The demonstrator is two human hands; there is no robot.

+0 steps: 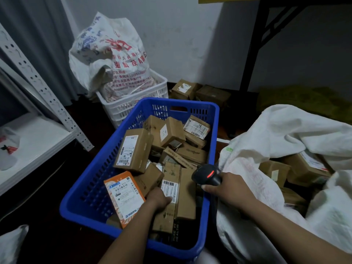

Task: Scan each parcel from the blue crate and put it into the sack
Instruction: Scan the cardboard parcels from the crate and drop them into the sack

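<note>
I look down on a dark floor in a dim room with a pale wall behind. The blue crate sits in the middle, heaped with brown cardboard parcels. My left hand is inside it near the front edge, fingers closed around a long brown parcel with a barcode label, beside an orange-edged parcel. My right hand is clenched on a black scanner showing a red light, just over the crate's right rim. The open white sack lies to the right, boxes already in it. Behind stand a white crate carrying a printed bag, and a white metal shelf at left.
</note>
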